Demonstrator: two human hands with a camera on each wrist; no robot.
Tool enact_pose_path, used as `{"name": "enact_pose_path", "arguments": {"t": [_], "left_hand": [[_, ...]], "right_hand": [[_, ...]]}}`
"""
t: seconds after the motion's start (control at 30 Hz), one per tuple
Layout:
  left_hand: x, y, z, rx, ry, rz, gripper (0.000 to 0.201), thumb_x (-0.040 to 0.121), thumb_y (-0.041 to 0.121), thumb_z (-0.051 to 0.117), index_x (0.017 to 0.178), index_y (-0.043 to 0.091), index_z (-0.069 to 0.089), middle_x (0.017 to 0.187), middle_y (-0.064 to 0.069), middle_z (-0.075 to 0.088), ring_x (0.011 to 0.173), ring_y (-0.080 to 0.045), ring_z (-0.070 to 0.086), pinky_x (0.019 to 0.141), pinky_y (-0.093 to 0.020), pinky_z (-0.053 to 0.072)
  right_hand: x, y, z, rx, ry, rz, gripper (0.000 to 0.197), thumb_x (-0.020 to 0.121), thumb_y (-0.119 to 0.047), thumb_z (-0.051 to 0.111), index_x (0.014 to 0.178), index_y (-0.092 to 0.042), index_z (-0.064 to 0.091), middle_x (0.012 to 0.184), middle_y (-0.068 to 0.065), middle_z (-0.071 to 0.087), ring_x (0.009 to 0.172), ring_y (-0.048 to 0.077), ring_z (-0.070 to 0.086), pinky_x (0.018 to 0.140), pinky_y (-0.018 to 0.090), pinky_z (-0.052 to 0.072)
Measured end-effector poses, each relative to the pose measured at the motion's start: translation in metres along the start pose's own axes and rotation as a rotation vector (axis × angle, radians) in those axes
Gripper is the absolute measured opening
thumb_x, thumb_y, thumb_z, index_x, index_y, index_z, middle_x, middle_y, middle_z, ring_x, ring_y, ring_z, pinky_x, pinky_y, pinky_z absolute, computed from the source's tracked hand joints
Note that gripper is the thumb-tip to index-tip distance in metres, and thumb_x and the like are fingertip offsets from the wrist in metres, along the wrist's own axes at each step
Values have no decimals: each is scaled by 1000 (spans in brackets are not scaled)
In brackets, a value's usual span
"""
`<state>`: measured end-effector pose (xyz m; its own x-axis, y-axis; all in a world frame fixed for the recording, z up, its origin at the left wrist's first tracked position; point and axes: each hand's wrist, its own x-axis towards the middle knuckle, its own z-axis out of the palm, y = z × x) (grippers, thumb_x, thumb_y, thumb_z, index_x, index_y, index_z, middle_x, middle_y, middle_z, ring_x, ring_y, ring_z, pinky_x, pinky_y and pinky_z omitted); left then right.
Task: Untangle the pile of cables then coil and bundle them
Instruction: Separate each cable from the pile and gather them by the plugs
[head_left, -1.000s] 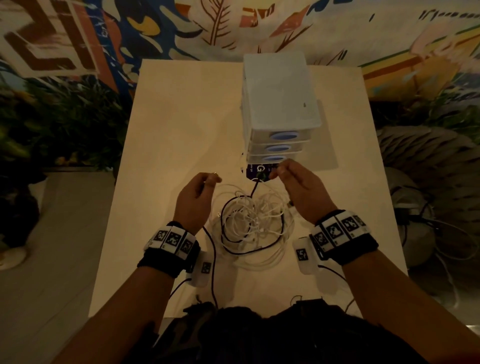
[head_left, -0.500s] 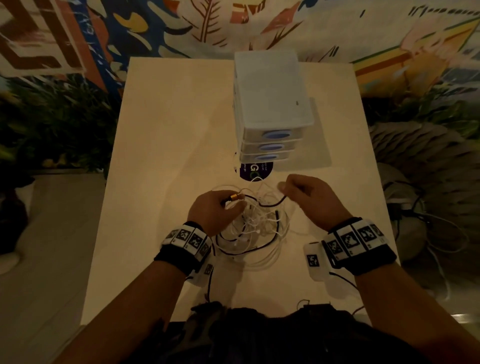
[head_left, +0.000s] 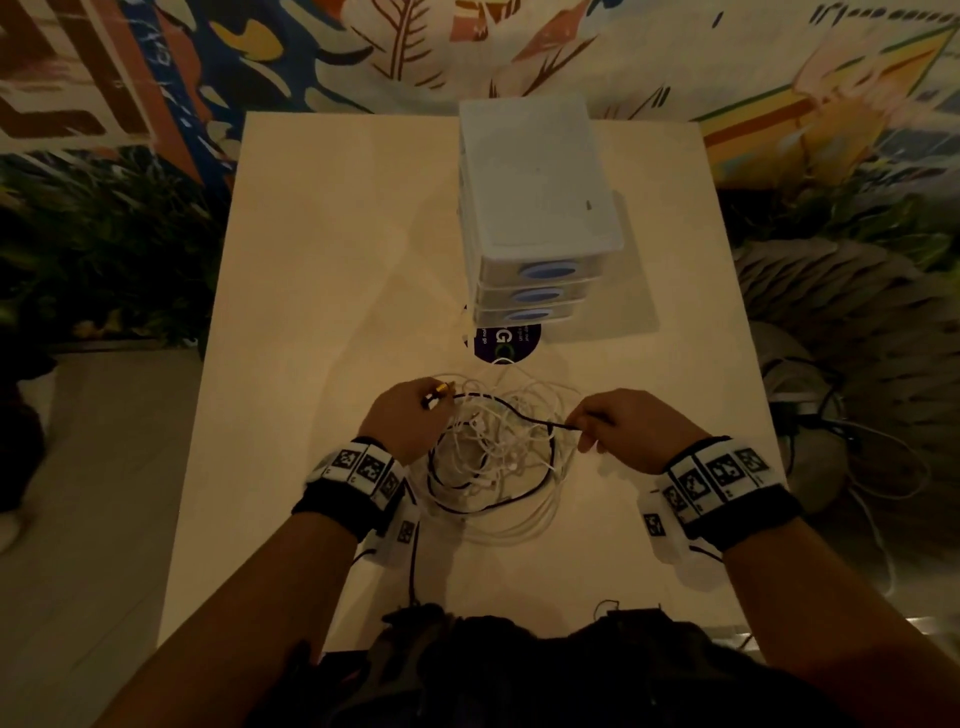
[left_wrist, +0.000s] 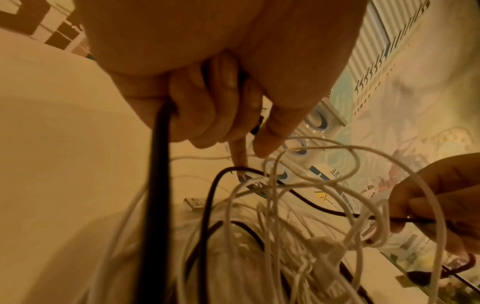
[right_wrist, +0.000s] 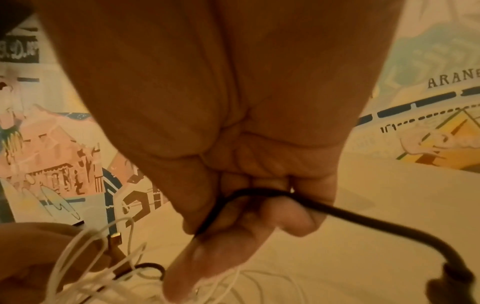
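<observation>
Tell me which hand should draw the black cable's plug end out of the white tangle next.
Left, probably. The left hand pinches the gold plug at the pile's edge, while the right hand holds the black cable mid-length and can anchor it.

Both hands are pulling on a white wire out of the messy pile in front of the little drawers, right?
Not quite: the wire stretched between the left hand and the right hand is the black cable, not a white one. The head view shows it. The white cables lie tangled in the pile in front of the drawers.
</observation>
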<state>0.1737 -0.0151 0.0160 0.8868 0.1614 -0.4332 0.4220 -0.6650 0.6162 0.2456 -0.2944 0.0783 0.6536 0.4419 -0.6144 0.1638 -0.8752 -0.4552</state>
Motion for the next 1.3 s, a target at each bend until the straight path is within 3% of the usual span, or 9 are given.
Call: {"name": "enact_pose_path", "arguments": {"t": [0.3, 0.5, 0.67, 0.7, 0.73, 0.77, 0.83, 1.03, 1.3], "left_hand": [[-7, 1, -9, -145, 9, 9, 34, 101, 32, 55, 72, 16, 48, 59, -1, 41, 55, -15, 39, 55, -32, 27], [-25, 13, -17, -295, 41, 118, 31, 103, 22, 50, 72, 24, 45, 60, 4, 38, 50, -7, 35, 56, -32, 28], [-36, 14, -24, -502, 61, 144, 29, 94, 42, 49, 79, 18, 56, 65, 15, 33, 57, -13, 42, 64, -38, 35], [-37, 14, -26, -517, 54, 149, 29, 95, 40, 52, 81, 17, 61, 62, 4, 54, 60, -15, 49, 66, -39, 38], [-39, 14, -28, -496, 53, 174, 30, 97, 39, 55, 78, 17, 63, 105, 14, 36, 61, -17, 51, 66, -40, 39], [-41, 15, -29, -443, 49, 216, 37, 97, 44, 56, 69, 20, 58, 68, 16, 25, 58, -16, 48, 64, -38, 37], [-42, 16, -32, -352, 65, 254, 46, 95, 54, 57, 60, 24, 54, 53, 4, 39, 53, -15, 45, 58, -36, 37], [-34, 11, -33, -358, 248, 139, 13, 100, 38, 59, 97, 46, 69, 82, -12, 71, 76, -29, 63, 70, -40, 49], [-45, 22, -38, -462, 267, 255, 17, 95, 45, 58, 100, 41, 73, 83, -25, 67, 76, -37, 63, 72, -52, 51]], "right_hand": [[22, -28, 1, -97, -65, -27, 35, 103, -46, 45, 113, -22, 68, 109, 3, 65, 105, 23, 59, 84, 32, 41], [37, -41, -2, -158, -37, -91, 35, 101, -47, 49, 107, -24, 75, 109, 6, 69, 101, 24, 61, 83, 34, 46], [40, -45, -1, -129, -31, -214, 24, 99, -46, 54, 106, -34, 75, 103, -9, 66, 94, 12, 58, 79, 27, 39], [41, -47, 0, -124, 4, -239, 25, 99, -44, 55, 108, -32, 75, 102, -10, 64, 93, 12, 57, 79, 27, 39], [43, -48, 2, -115, 46, -259, 26, 98, -44, 57, 110, -30, 75, 102, -9, 63, 92, 12, 56, 80, 27, 40], [45, -49, 3, -100, 88, -281, 26, 97, -44, 58, 111, -29, 75, 102, -8, 64, 91, 12, 56, 81, 26, 40], [47, -51, 5, -57, 165, -329, 24, 97, -42, 60, 110, -29, 75, 99, -8, 62, 89, 11, 54, 79, 23, 38], [50, -47, 8, 57, 203, -347, 24, 97, -41, 60, 109, -28, 76, 95, -8, 64, 82, 9, 54, 77, 24, 42], [48, -57, 12, 83, 188, -234, 20, 94, -45, 61, 108, -31, 56, 95, -8, 69, 86, 13, 65, 79, 36, 54]]}}
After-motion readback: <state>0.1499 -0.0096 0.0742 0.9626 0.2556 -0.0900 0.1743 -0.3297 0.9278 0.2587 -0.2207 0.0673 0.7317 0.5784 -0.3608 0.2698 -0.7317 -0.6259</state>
